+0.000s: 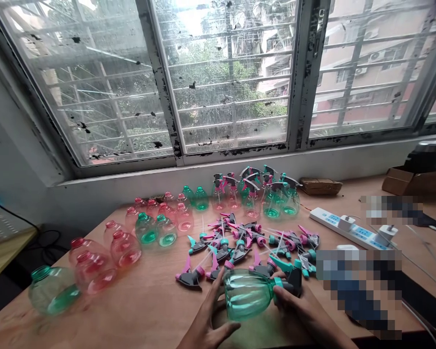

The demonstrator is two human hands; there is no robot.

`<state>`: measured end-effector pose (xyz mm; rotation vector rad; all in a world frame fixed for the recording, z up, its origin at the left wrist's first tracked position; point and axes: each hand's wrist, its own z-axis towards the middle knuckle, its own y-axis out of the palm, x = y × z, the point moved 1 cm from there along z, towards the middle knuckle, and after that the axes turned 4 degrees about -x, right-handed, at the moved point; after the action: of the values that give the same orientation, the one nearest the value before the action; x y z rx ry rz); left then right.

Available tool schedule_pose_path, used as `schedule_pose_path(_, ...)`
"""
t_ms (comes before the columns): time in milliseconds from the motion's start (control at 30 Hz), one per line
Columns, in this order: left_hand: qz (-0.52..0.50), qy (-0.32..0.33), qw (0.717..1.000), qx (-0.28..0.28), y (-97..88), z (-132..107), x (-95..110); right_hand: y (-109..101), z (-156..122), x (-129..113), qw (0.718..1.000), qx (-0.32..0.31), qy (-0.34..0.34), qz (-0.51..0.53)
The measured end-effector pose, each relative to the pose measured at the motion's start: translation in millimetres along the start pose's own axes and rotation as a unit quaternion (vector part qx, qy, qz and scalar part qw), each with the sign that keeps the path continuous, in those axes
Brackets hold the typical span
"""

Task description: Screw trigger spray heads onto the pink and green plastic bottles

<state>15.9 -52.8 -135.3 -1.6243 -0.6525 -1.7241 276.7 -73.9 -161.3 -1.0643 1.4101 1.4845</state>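
A clear green spray bottle (247,294) lies on its side in the air above the front of the table, its base to the left. My left hand (211,315) cups the base end, with fingers along the far side and thumb below. At the neck, my right hand (294,303) grips the teal collar of the grey-and-teal spray head (292,281). Just beyond my hands lies a loose pile of trigger spray heads (240,237), pink-grey and teal-grey, several with thin tubes. One pink-grey spray head (191,276) lies nearest my left hand.
Open-necked pink bottles (125,249) and green bottles (53,293) stand along the left. Bottles with spray heads fitted (272,206) stand at the back by the window wall. To the right are a white power strip (352,228), cables and a cardboard box (414,180).
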Motion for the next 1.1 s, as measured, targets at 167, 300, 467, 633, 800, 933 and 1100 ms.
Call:
schedule_pose_path(167,0.029,-0.02,0.999,0.005,-3.1,1,3,1,-1,-2,1.0,-0.004,-0.002,0.011)
schedule_pose_path(300,0.041,-0.039,0.998,0.011,-14.3,5,6,2,0,-3,1.0,-0.013,-0.01,0.001)
schedule_pose_path(467,0.226,-0.021,0.973,0.042,-26.7,6,-12,2,2,1,1.0,0.009,-0.007,0.006)
schedule_pose_path(633,0.232,-0.022,0.971,0.055,-29.8,8,-37,2,3,4,1.0,0.006,-0.001,0.0)
schedule_pose_path(800,0.226,-0.021,0.973,0.033,-30.4,8,-31,3,2,4,1.0,0.006,0.002,-0.005)
schedule_pose_path(933,0.186,-0.005,0.982,0.014,-27.6,7,-22,4,1,2,1.0,0.012,-0.003,-0.008)
schedule_pose_path(1100,0.183,-0.018,0.983,0.014,-24.7,5,-19,3,0,3,0.999,0.031,-0.001,0.004)
